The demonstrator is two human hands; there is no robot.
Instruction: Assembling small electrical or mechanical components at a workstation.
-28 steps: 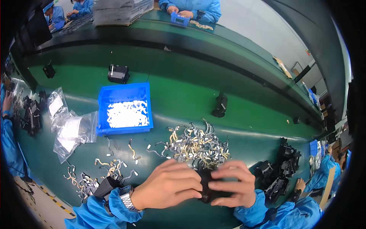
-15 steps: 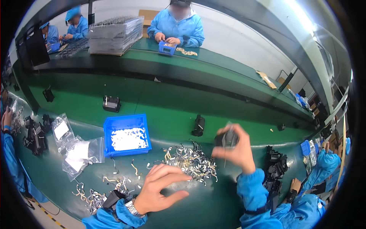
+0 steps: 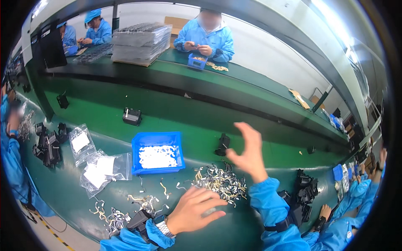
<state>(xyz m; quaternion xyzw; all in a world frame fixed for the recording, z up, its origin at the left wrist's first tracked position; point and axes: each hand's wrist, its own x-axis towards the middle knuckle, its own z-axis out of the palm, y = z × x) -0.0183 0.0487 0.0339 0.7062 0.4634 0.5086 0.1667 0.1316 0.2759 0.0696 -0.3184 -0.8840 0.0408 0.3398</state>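
My left hand [image 3: 197,211] hovers at the near side of a heap of short white, grey and cream cables with connectors [image 3: 220,182]. Its fingers are stretched and the thumb stands apart, with nothing visibly held. Beyond and right of that heap, my right hand [image 3: 251,152] is raised, thumb and fingers spread wide and no object between them. Just left of its thumb, a black plastic housing [image 3: 222,144] sits on the green surface. A smaller scatter of cables [image 3: 113,217] lies left of my left wrist.
A blue bin [image 3: 180,161] of small white parts stands left of the heap, beside clear plastic bags [image 3: 102,169]. Black housings pile up at left [image 3: 49,146] and right [image 3: 305,188]; another housing [image 3: 132,116] sits farther back. Co-workers sit opposite and at both sides.
My right hand has let go of the black housing it held and opened; where that piece went is unclear. The whole view has shifted, with things now appearing farther right and lower.
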